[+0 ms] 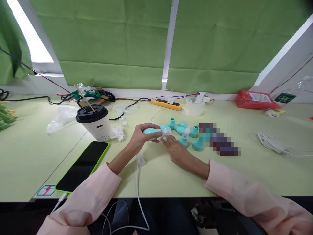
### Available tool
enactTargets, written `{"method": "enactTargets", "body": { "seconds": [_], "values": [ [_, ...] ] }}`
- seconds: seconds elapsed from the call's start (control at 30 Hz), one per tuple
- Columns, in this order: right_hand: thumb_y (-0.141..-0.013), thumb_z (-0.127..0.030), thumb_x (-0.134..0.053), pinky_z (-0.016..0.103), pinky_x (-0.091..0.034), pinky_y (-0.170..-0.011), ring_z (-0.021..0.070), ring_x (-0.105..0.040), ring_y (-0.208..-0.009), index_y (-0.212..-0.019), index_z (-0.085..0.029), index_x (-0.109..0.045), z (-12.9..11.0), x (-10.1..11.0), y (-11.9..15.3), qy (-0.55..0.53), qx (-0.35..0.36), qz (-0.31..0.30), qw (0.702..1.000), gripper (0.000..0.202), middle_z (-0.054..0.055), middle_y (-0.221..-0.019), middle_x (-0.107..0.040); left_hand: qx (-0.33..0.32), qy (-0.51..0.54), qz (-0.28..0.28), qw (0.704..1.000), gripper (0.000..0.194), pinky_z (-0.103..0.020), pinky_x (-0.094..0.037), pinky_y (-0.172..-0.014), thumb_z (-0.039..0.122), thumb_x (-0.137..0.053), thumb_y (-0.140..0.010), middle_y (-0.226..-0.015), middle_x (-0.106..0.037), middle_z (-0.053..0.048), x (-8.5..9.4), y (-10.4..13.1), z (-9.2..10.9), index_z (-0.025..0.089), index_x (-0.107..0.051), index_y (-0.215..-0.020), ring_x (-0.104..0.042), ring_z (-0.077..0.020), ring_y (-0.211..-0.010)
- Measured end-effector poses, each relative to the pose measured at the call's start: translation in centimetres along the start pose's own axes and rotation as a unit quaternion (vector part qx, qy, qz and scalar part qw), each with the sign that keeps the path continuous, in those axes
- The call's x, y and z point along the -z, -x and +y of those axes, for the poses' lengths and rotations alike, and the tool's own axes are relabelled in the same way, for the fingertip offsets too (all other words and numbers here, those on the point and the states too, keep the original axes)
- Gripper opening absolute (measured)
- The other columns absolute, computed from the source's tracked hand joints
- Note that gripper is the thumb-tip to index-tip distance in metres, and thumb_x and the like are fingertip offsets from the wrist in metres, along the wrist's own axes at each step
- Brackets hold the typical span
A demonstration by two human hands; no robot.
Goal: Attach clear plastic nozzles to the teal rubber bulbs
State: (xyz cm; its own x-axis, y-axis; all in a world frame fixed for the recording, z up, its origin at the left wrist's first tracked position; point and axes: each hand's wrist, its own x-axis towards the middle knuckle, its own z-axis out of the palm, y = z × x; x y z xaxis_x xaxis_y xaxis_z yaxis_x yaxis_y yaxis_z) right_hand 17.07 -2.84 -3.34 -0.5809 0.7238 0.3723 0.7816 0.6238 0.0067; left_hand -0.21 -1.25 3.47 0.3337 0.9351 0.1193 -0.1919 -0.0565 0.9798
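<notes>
My left hand (143, 136) is wrapped round a smooth turquoise bulb (151, 131) that has a clear piece (166, 131) at its right end. Just below that clear piece, my right hand (174, 148) lies low over the table with its fingers stretched toward it; whether the fingertips touch it is unclear. Several turquoise bulb pieces stand or lie beyond and right of my right hand, among them an upright one with an open neck (171, 123) and one with a clear tip (183, 140). A pixelated patch hides what lies at their right.
A lidded paper cup (97, 128) and a green-edged phone (84, 164) are at the left. Behind are a yellow power strip (166, 104) and black cables. A red package (254, 100) lies back right, a white cable (276, 148) at the right. A white cord crosses the front edge.
</notes>
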Motion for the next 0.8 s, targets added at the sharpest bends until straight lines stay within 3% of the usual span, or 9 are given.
{"method": "enactTargets", "body": {
  "seconds": [0.1, 0.27, 0.43, 0.53, 0.67, 0.8],
  "values": [
    [-0.063, 0.006, -0.032, 0.039, -0.042, -0.083, 0.0253, -0.039, -0.108, -0.117, -0.011, -0.038, -0.2, 0.3, 0.0, 0.018, 0.007, -0.026, 0.999, 0.057, 0.015, -0.122, -0.037, 0.005, 0.005, -0.003, 1.0, 0.025, -0.031, -0.052, -0.061, 0.022, -0.067, -0.056, -0.072, -0.057, -0.001, -0.1, 0.2, 0.2, 0.012, -0.06, -0.078, -0.054, -0.0108, -0.062],
    [-0.072, 0.001, -0.032, 0.035, -0.048, -0.066, 0.0229, -0.047, -0.09, -0.108, -0.013, -0.045, -0.2, 0.9, -0.1, 0.017, -0.007, -0.004, 1.0, 0.041, 0.013, -0.101, -0.048, 0.012, 0.021, -0.026, 0.999, 0.024, -0.027, -0.05, -0.058, 0.025, -0.063, -0.062, -0.069, -0.059, -0.004, 0.1, 0.1, 0.3, 0.012, -0.06, -0.082, -0.056, -0.0138, -0.067],
    [-0.077, -0.008, -0.036, 0.032, -0.047, -0.056, 0.02, -0.05, -0.078, -0.082, -0.014, -0.056, 0.0, 0.3, 0.1, 0.004, -0.018, 0.031, 0.999, 0.021, 0.012, -0.092, -0.049, 0.038, 0.007, -0.054, 0.998, 0.024, -0.029, -0.05, -0.057, 0.025, -0.064, -0.061, -0.069, -0.059, -0.004, 0.3, -0.1, 0.1, 0.011, -0.06, -0.079, -0.056, -0.0137, -0.062],
    [-0.077, -0.009, -0.038, 0.034, -0.047, -0.059, 0.0213, -0.051, -0.082, -0.077, -0.014, -0.056, 0.2, 0.2, 0.3, -0.003, -0.013, 0.066, 0.998, 0.019, 0.013, -0.096, -0.05, 0.053, -0.007, -0.076, 0.996, 0.023, -0.029, -0.05, -0.055, 0.026, -0.065, -0.06, -0.066, -0.058, -0.004, 0.3, -0.2, -0.2, 0.01, -0.059, -0.076, -0.055, -0.0124, -0.058],
    [-0.077, -0.008, -0.039, 0.033, -0.047, -0.061, 0.0203, -0.053, -0.078, -0.078, -0.014, -0.056, 0.2, 1.2, 0.2, -0.026, 0.015, 0.117, 0.993, 0.018, 0.01, -0.081, -0.057, 0.071, -0.044, -0.093, 0.992, 0.028, -0.025, -0.048, -0.05, 0.026, -0.067, -0.056, -0.064, -0.057, -0.002, 0.2, -0.2, -0.4, 0.012, -0.06, -0.08, -0.053, -0.0107, -0.057],
    [-0.074, -0.011, -0.05, 0.031, -0.048, -0.062, 0.0172, -0.055, -0.074, -0.085, -0.016, -0.056, 0.0, 3.4, 0.2, -0.121, 0.024, 0.236, 0.964, 0.014, 0.007, -0.077, -0.06, 0.077, -0.118, -0.093, 0.986, 0.03, -0.022, -0.046, -0.046, 0.026, -0.07, -0.051, -0.065, -0.058, -0.002, 0.2, -0.2, -0.4, 0.013, -0.063, -0.077, -0.05, -0.0078, -0.05]
  ]
}}
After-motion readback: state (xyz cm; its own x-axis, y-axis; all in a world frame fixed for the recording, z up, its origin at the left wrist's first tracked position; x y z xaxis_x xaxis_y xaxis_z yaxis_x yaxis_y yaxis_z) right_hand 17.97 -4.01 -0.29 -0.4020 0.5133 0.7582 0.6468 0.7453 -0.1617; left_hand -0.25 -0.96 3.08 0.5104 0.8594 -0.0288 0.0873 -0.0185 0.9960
